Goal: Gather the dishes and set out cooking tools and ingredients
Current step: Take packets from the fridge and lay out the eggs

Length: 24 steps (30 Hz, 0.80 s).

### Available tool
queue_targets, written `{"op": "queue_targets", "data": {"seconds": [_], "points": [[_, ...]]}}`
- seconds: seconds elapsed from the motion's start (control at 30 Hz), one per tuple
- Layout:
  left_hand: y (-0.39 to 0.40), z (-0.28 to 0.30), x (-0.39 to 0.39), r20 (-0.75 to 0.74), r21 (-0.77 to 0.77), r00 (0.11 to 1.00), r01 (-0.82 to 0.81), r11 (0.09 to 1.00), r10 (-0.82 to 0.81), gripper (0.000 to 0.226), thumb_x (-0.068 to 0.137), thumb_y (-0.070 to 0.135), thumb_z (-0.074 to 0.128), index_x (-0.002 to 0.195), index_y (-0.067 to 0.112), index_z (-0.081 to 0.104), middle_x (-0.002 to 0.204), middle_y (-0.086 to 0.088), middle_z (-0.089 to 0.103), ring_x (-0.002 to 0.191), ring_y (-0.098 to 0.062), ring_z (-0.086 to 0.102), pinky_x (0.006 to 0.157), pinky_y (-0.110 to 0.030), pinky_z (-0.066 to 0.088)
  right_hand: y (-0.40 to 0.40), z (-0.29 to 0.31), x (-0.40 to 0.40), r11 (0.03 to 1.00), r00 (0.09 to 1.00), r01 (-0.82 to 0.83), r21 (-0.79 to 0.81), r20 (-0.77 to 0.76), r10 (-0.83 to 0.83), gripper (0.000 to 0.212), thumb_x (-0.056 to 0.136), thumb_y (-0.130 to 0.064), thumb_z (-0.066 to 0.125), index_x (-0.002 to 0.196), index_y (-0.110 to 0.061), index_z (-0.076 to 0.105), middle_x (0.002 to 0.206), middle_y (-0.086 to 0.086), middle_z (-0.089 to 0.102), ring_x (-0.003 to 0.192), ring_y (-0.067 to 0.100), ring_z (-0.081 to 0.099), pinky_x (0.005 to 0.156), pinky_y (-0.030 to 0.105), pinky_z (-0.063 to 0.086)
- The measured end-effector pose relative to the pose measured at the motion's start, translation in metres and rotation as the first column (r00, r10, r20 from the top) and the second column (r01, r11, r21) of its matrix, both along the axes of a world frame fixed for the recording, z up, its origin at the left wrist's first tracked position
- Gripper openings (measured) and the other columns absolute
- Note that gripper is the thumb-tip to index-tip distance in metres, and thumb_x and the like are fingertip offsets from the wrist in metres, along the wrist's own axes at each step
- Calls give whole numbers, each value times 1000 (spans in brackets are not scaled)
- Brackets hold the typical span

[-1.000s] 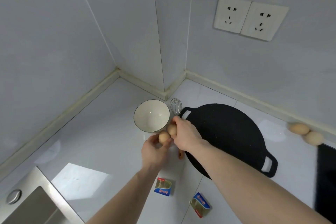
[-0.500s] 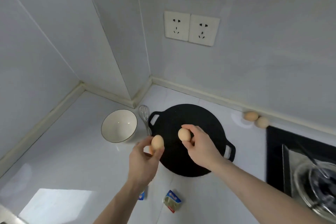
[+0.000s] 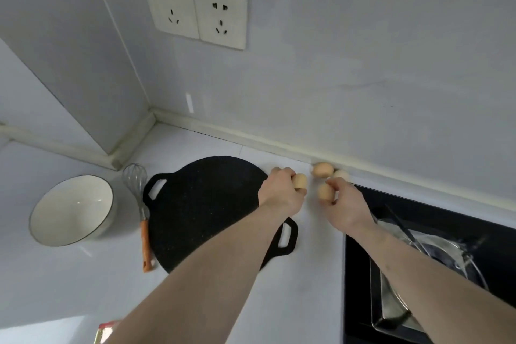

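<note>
My left hand (image 3: 280, 190) holds a brown egg (image 3: 300, 181) in its fingertips, just past the right rim of the black griddle pan (image 3: 206, 204). My right hand (image 3: 344, 204) pinches a second egg (image 3: 325, 192) close beside it. Two more eggs (image 3: 322, 170) (image 3: 342, 174) lie on the white counter against the wall strip, right behind both hands. A white bowl (image 3: 72, 211) stands at the left, and a whisk (image 3: 138, 190) with an orange handle lies between bowl and pan.
A black cooktop (image 3: 360, 260) with a glass-lidded pan (image 3: 435, 265) fills the right side. Two wall sockets (image 3: 195, 10) sit above the counter. A small packet (image 3: 106, 332) peeks out at the bottom edge by my left forearm.
Both hands carried their eggs from beside the bowl, over the black pan, to the right, next to the two eggs by the wall. The view swung right.
</note>
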<state>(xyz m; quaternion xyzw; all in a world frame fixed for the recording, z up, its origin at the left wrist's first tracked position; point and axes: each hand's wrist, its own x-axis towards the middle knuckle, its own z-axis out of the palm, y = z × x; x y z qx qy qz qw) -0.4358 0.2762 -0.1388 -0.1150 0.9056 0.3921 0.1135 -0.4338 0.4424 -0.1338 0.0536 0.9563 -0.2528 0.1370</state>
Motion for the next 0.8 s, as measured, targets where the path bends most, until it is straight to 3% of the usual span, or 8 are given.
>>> {"op": "queue_targets", "data": {"seconds": [0.1, 0.27, 0.4, 0.53, 0.8], "points": [[14, -11, -12, 18, -17, 1000, 11, 1000, -10, 35, 89, 35, 68, 122, 24, 62, 121, 1, 53, 106, -27, 61, 83, -35, 50, 0, -10, -9, 1000, 1000, 4, -2, -13, -4, 30, 88, -24, 63, 118, -25, 56, 113, 4, 57, 92, 22, 55, 78, 31, 43], [27, -15, -23, 22, 58, 999, -30, 998, 29, 32, 88, 34, 71, 116, 19, 64, 116, -2, 52, 102, -24, 60, 79, -28, 43, -4, -18, -10, 1000, 998, 10, -27, -58, -12, 37, 90, -24, 63, 127, -25, 57, 122, 0, 53, 95, 22, 53, 81, 33, 45], [32, -14, -27, 28, 93, 998, -63, 994, 61, 40, 89, 33, 72, 123, 15, 63, 122, -4, 52, 95, -18, 53, 83, -24, 41, -5, -18, -8, 996, 993, 47, -83, -107, -55, 37, 92, -26, 61, 129, -32, 58, 126, -3, 47, 93, 24, 59, 79, 31, 45], [31, -14, -25, 38, 136, 996, -80, 987, 75, 48, 89, 33, 73, 132, 15, 58, 130, -3, 52, 116, -24, 58, 94, -27, 45, -3, -17, -7, 993, 987, 66, -102, -141, -80, 32, 95, -26, 57, 125, -35, 58, 127, -6, 44, 88, 24, 59, 78, 30, 43], [21, -8, -14, 58, 158, 994, -97, 983, 88, 53, 94, 26, 69, 142, 15, 50, 142, -3, 49, 128, -25, 53, 101, -30, 42, 3, -10, -9, 996, 989, 72, -56, -127, -79, 41, 93, -22, 56, 132, -34, 55, 131, -3, 43, 82, 24, 53, 77, 30, 41]]}}
